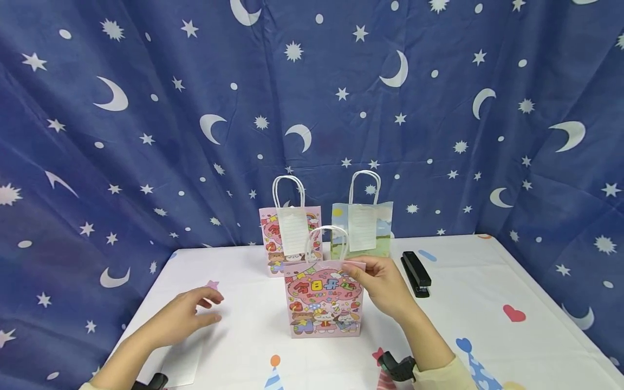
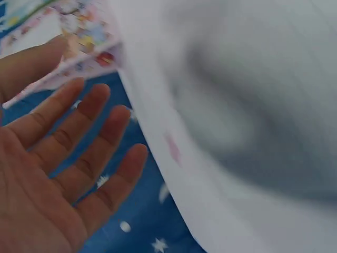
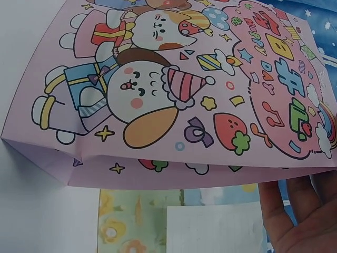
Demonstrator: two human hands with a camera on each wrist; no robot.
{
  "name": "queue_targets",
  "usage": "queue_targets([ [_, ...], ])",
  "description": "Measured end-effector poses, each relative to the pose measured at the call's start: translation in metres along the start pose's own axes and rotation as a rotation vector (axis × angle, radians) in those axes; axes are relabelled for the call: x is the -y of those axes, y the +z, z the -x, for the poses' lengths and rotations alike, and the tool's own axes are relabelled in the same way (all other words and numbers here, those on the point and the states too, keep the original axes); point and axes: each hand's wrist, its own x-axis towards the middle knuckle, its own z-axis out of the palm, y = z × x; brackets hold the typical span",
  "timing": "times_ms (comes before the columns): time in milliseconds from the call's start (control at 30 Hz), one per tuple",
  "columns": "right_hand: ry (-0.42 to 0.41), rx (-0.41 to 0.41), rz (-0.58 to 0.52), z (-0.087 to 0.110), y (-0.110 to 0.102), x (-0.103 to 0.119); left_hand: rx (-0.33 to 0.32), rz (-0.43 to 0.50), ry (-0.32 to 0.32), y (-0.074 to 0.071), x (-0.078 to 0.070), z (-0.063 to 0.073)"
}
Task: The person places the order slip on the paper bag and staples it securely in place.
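A pink paper gift bag [image 1: 324, 300] with cartoon animals and white handles stands upright on the table. My right hand [image 1: 382, 284] pinches its upper right edge, thumb in front; the right wrist view shows fingers [image 3: 276, 216] behind the bag's side. To the left of the bag, apart from it, my left hand [image 1: 182, 319] hovers over the table with nothing in it. Its fingers look loosely extended in the left wrist view. White paper [image 1: 182, 365] lies under the left forearm, partly hidden by it.
Behind stand another pink gift bag [image 1: 314, 216] and a green-and-blue gift bag [image 1: 385, 222], each with a lined white paper on its front. A black stapler [image 1: 416, 273] lies to the right. A blue star-patterned curtain [image 1: 312, 108] hangs behind the white table [image 1: 463, 319].
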Motion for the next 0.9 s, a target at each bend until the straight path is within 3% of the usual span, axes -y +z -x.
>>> queue_targets([
  [167,0.002,0.003,0.001,0.0,0.001,0.0,0.032,-0.106,-0.068,-0.006,0.023,0.012],
  [433,0.004,-0.004,0.016,0.0,0.0,-0.001,0.059,-0.259,-0.116,-0.014,0.04,0.019],
  [667,0.0,-0.007,0.023,0.0,0.001,-0.001,0.059,-0.293,-0.15,-0.009,0.051,0.02],
  [900,0.0,-0.003,0.02,0.001,0.0,0.0,0.057,-0.271,-0.15,-0.007,0.055,0.018],
])
